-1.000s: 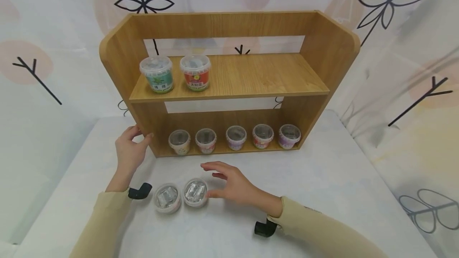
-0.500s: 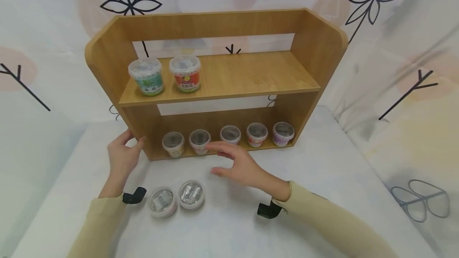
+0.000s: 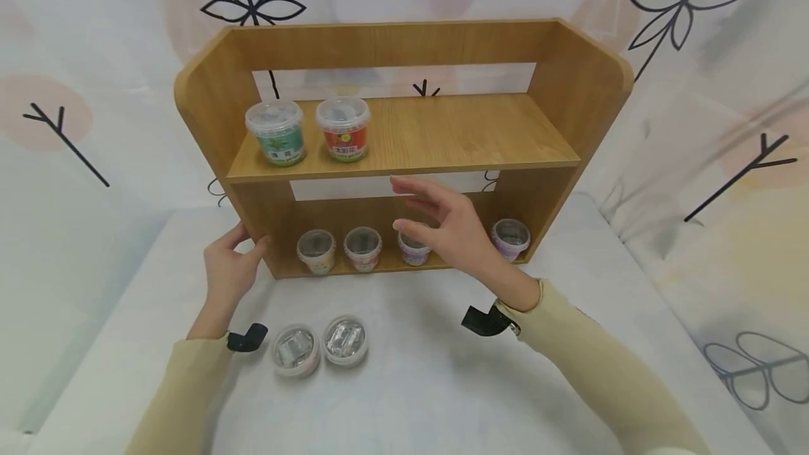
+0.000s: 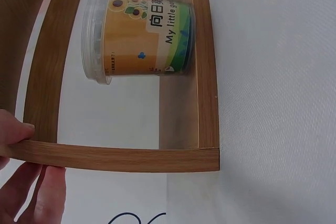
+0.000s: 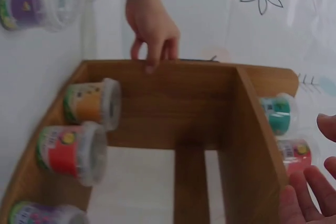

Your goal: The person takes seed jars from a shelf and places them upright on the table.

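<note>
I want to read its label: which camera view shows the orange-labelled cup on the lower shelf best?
The left wrist view: the orange-labelled cup is large there, its lettering clear. The head view shows it small, mainly its lid from above; the right wrist view shows it from the side, but blurred.

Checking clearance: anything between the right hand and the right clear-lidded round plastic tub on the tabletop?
Nothing visible stands between the right hand and right tub; the matching left tub sits on its far side.

Eight visible tubs (image 3: pixel 344 133) — one shelf unit (image 3: pixel 455 128) — two hands (image 3: pixel 454 227)
</note>
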Demonstrator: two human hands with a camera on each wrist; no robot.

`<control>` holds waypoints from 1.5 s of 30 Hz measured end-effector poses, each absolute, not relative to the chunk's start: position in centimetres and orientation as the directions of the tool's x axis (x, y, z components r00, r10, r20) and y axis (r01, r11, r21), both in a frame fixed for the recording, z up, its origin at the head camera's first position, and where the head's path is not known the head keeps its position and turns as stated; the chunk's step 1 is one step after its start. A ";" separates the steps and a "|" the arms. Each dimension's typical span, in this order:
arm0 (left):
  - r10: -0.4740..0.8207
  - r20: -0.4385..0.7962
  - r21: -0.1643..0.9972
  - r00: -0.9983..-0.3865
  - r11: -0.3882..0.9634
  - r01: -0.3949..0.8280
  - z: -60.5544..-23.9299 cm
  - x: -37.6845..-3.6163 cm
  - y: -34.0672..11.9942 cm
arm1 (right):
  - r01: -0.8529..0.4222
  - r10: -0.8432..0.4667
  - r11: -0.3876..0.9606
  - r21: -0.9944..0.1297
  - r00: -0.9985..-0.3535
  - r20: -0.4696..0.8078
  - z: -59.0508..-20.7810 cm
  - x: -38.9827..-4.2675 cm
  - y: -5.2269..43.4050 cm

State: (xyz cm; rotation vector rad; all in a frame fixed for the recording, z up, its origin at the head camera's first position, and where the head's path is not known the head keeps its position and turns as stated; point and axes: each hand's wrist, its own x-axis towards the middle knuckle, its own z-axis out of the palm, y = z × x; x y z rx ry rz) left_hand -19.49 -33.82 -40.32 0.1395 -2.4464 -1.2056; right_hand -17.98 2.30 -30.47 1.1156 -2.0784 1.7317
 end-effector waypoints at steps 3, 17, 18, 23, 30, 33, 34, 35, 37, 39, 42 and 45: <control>-0.259 0.303 0.782 -0.917 0.618 0.084 -40.2 -19.5 -33.7 | -0.665 -0.384 0.035 -0.746 -0.698 0.605 -29.2 -18.4 2.2; -0.271 0.289 0.787 -0.918 0.613 0.067 -40.1 -19.3 -33.8 | -0.654 -0.310 0.040 -0.755 -0.727 0.613 -25.5 -21.3 0.2; -0.273 0.289 0.787 -0.918 0.614 0.066 -40.1 -19.2 -33.9 | -0.645 -0.308 0.033 -0.763 -0.733 0.606 -25.4 -21.5 0.0; -0.272 0.302 0.782 -0.914 0.619 0.074 -40.3 -19.2 -34.0 | -0.607 -0.307 0.003 -0.794 -0.757 0.577 -24.9 -22.3 -1.0; -0.272 0.308 0.782 -0.912 0.618 0.081 -40.2 -19.2 -33.8 | -0.588 -0.298 0.005 -0.809 -0.773 0.560 -24.4 -23.0 -2.3; -0.274 0.296 0.787 -0.915 0.613 0.070 -40.2 -19.1 -33.7 | -0.577 -0.276 0.040 -0.816 -0.791 0.545 -24.3 -23.2 -2.5; -0.276 0.290 0.789 -0.916 0.611 0.066 -40.2 -19.1 -33.7 | -0.572 -0.269 0.052 -0.818 -0.797 0.540 -24.3 -23.2 -2.6; -0.277 0.288 0.790 -0.917 0.610 0.064 -40.2 -19.1 -33.6 | -0.573 -0.264 0.065 -0.817 -0.799 0.540 -24.3 -23.3 -2.6; -0.282 0.289 0.791 -0.915 0.609 0.062 -40.2 -19.1 -33.6 | -0.565 -0.260 0.095 -0.820 -0.809 0.527 -24.1 -23.4 -2.8; -0.286 0.291 0.791 -0.913 0.609 0.062 -40.2 -19.1 -33.7 | -0.554 -0.267 0.114 -0.825 -0.817 0.512 -23.9 -23.6 -2.9; -0.283 0.287 0.792 -0.915 0.607 0.061 -40.2 -19.1 -33.7 | -0.526 -0.287 0.131 -0.840 -0.831 0.476 -23.7 -23.9 -3.1; -0.280 0.279 0.795 -0.919 0.603 0.058 -40.2 -19.2 -33.7 | -0.507 -0.312 0.142 -0.850 -0.838 0.448 -23.5 -24.2 -3.1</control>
